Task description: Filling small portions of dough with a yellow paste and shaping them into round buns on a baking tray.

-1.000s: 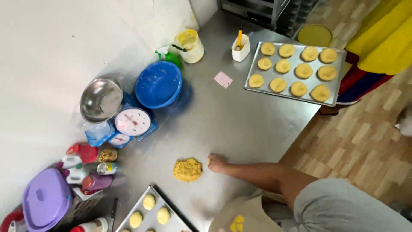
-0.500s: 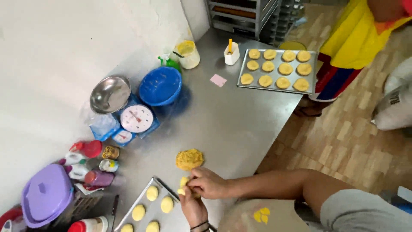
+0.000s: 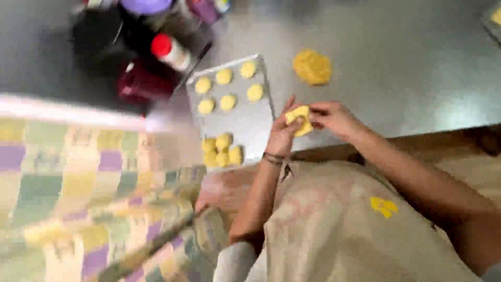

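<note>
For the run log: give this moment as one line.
left hand: holds dough piece | right hand: pinches it | baking tray: dough rounds

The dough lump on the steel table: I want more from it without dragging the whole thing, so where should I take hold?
Probably pinch the near edge of the yellow dough lump, coming from above. It lies low and flattened on the steel table, with bare table all round.

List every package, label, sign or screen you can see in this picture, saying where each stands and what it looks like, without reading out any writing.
Bottle: top left, beside the baking tray; white body, red cap, lying tilted.
Dark red container: just below the bottle; blurred, shape unclear.
Purple lid: top edge; rounded.
No signs or screens in view; any labels are too blurred to make out.
</note>
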